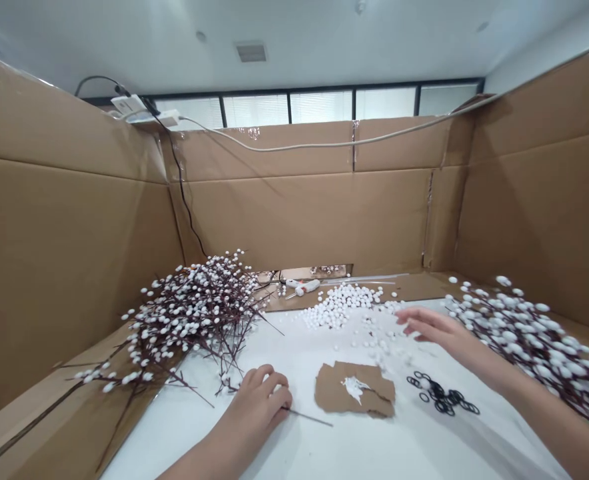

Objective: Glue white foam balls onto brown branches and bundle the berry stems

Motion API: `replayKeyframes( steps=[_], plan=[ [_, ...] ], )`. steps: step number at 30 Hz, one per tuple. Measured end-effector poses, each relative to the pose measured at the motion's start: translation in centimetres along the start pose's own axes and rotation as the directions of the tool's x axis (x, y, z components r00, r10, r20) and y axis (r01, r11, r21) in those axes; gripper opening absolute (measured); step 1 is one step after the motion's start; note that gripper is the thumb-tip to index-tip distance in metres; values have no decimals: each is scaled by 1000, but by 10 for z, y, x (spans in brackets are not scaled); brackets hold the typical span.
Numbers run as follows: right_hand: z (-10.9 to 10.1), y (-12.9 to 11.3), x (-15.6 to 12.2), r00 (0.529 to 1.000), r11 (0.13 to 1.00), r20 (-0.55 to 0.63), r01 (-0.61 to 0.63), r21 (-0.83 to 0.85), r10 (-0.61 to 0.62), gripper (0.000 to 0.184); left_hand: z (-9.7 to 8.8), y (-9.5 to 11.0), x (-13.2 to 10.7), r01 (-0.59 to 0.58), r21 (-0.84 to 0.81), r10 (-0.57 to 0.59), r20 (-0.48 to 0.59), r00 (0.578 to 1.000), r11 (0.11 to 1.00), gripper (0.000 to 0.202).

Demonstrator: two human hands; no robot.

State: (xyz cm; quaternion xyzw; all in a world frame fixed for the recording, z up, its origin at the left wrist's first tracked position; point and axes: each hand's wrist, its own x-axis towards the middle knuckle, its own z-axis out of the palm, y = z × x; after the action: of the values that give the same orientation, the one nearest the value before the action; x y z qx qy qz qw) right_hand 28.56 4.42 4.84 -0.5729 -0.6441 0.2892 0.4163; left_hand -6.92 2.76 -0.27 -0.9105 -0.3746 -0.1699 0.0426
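Observation:
My left hand (pixel 259 399) rests on the white table, fingers curled round a thin dark twig (pixel 308 418) whose end pokes out to the right. My right hand (pixel 437 328) hovers over scattered white foam beads (pixel 342 303), fingers stretched out and slightly blurred, nothing seen in them. A torn cardboard scrap (pixel 354 390) with a white glue blob lies between the hands. Small black rubber rings (pixel 442 395) lie just below my right wrist.
A pile of dark branches with white buds (pixel 194 313) lies at the left, another bunch (pixel 529 333) at the right. A glue gun (pixel 304 287) lies at the back. Tall cardboard walls (pixel 304 207) enclose the table on three sides.

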Motion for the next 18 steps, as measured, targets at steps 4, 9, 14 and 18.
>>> replayKeyframes(
  steps=[4, 9, 14, 18],
  plan=[
    [7, 21, 65, 988, 987, -88, -135, -81, 128, 26, -2, -1, 0, -107, 156, 111, -20, 994, 982, 18],
    [35, 43, 105, 993, 962, -24, -114, -249, 112, 19, 2, -4, -7, -170, 203, 185, -56, 981, 964, 15],
    [56, 56, 120, 993, 939, 69, -66, -338, 94, 19, 19, -6, -13, -299, 308, 377, -234, 896, 903, 19],
    [56, 63, 124, 990, 951, 97, -70, -301, 104, 19, 31, -1, -16, -341, 434, 471, -238, 849, 834, 21]
  ],
)
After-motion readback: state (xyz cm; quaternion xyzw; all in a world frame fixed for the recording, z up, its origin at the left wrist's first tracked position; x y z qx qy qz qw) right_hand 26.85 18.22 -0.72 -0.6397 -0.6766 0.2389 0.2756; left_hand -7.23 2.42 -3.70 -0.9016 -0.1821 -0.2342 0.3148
